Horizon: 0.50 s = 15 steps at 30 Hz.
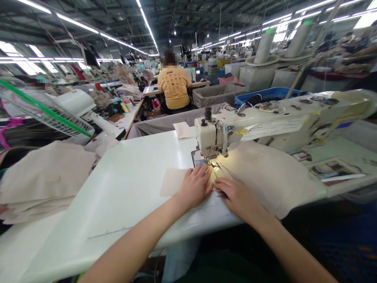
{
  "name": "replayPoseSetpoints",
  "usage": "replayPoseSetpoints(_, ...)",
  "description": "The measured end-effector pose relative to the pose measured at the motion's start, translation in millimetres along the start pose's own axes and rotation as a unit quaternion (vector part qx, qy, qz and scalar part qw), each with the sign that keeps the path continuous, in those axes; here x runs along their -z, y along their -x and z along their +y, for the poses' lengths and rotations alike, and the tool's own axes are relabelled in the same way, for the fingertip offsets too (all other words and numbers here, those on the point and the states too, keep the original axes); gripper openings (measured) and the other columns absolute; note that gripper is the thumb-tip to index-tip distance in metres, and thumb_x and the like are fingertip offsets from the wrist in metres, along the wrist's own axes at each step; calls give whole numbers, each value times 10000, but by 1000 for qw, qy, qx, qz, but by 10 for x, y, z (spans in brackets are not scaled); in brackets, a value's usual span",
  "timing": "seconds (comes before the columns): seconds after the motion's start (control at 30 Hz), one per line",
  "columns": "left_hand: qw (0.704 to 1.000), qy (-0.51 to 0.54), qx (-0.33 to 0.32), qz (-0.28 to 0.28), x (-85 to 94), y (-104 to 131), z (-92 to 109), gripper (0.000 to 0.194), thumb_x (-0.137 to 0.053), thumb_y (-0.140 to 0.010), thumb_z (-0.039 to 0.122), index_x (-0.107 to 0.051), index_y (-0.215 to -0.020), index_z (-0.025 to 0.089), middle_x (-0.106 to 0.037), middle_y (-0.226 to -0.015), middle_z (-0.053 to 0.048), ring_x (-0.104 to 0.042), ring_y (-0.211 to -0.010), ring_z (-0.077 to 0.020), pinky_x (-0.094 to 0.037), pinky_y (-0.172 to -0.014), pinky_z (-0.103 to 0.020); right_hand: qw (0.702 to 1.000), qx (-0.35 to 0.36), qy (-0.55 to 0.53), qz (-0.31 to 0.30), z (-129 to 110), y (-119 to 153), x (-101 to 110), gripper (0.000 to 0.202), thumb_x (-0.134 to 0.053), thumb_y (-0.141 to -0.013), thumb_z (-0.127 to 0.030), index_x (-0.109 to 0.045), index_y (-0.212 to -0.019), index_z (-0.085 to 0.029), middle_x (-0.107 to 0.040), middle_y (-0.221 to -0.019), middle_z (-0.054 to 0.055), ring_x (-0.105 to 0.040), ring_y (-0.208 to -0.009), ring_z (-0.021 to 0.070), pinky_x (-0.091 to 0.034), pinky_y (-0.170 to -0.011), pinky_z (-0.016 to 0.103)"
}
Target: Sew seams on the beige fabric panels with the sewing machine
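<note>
My left hand (196, 185) lies with its fingers flat on a small beige fabric piece (171, 182), just in front of the sewing machine's needle area. Close by on the right, my right hand (237, 196) has its thumb and fingers closed at the edge of a large beige fabric panel (265, 169). Something dark and thin shows beneath those fingers; I cannot make out what it is. The sewing machine (207, 135) stands over both hands, its lamp lighting the fabric by the presser foot (214, 164). My fingertips partly hide the fabric there.
Another small beige piece (183, 129) lies at the table's (132, 184) far edge. Stacked beige fabric (47, 177) and a white fan (76, 104) are on the left. A tool tray (332, 171) sits right. Ahead, a person in yellow (174, 88) sits beyond a grey fabric bin (165, 120).
</note>
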<state>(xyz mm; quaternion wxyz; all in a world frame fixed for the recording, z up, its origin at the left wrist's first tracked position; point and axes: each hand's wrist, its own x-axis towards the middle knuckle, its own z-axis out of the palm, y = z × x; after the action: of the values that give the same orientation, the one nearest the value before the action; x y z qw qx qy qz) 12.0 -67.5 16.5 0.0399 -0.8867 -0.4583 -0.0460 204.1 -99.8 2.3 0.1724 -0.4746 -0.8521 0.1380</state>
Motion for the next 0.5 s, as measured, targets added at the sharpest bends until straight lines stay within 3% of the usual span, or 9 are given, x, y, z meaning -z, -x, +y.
replayPoseSetpoints(0.23, 1000, 9, 19, -9, -17, -77, 1, 367, -501, -986, 370, -551, -1305, 195, -577, -1347, -119, -512, -1234, -285, -440, -961, -417, 1000, -5, -21, 8, 52, -68, 21, 250, -549, -908, -76, -688, -1074, -201, -716, -1188, 60, -704, -1009, 230, -546, -847, 334)
replayPoseSetpoints(0.5, 1000, 5, 19, 8, -83, -91, -41, 360, -504, -990, 379, -563, -1282, 178, -577, -1357, -105, -504, -1236, -281, -440, -967, -426, 999, -31, -24, -16, 28, -108, 49, 329, -503, -894, -72, -689, -1124, -217, -695, -1270, 62, -681, -1096, 227, -528, -904, 321)
